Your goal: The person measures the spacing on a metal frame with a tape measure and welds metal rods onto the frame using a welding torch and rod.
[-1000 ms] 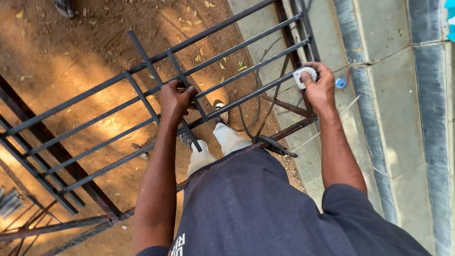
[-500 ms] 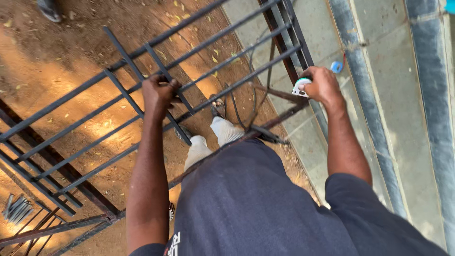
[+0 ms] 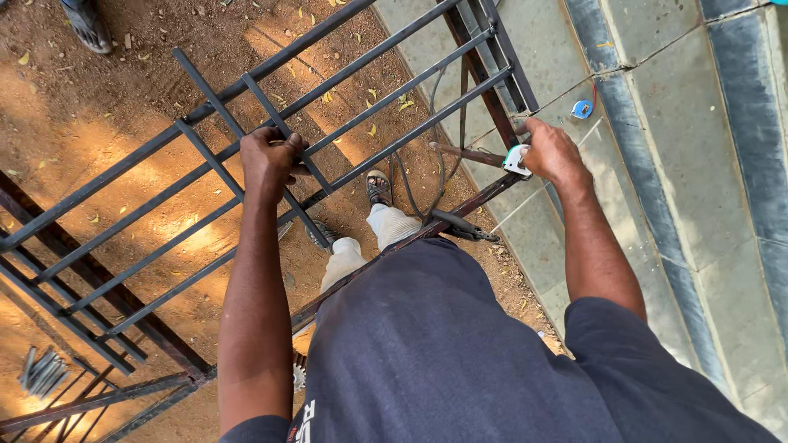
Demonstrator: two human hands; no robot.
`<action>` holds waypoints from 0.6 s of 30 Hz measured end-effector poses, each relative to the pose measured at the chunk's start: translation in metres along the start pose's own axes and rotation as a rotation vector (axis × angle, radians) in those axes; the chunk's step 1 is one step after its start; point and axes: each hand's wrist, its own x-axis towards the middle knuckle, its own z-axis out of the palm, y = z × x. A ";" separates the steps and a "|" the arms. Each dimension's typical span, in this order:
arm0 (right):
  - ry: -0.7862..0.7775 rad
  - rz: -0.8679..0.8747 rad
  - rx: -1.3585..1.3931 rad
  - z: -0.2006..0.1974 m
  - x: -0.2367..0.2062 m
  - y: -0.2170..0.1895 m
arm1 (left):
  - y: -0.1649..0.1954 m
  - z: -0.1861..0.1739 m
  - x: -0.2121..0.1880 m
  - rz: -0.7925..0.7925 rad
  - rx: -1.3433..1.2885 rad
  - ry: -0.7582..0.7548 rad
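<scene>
The left hand (image 3: 269, 160) is clenched around a short cross bar of a dark metal grille (image 3: 361, 98), knuckles up, fingers wrapped under the bar. The right hand (image 3: 552, 153) grips a small white and teal tape measure (image 3: 516, 159), pressed against the end of the frame where a rusty brown bar (image 3: 468, 153) meets the upright; the fingers are closed over the case.

The grille lies at waist height in front of the person, its long parallel bars running diagonally from lower left to upper right, with a few short pieces crossing them near the left hand. Its right end reaches over the edge of a paved strip of grey stone slabs (image 3: 673, 123). A thin pale line runs from the tape measure toward a small blue object (image 3: 582, 108) lying on the slabs just beyond the right hand.

Below the bars, the person's light trousers (image 3: 369, 238) and sandalled feet (image 3: 378, 186) stand on brown dirt scattered with yellow leaves. A black cable (image 3: 427, 176) loops on the ground near the feet. A bundle of short grey rods (image 3: 39, 371) lies at the lower left, and another person's sandal (image 3: 86, 25) shows at the top left.
</scene>
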 end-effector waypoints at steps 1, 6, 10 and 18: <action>0.007 -0.013 0.015 0.001 -0.001 0.000 | 0.000 0.000 0.000 0.002 0.009 0.000; 0.027 -0.028 0.023 0.006 -0.005 0.003 | -0.002 0.001 0.000 0.003 0.013 -0.004; 0.024 0.011 -0.003 0.009 -0.002 0.006 | -0.003 0.002 0.002 0.009 0.031 0.021; -0.018 0.022 -0.002 -0.003 0.000 0.006 | -0.004 0.002 0.003 0.010 0.066 0.016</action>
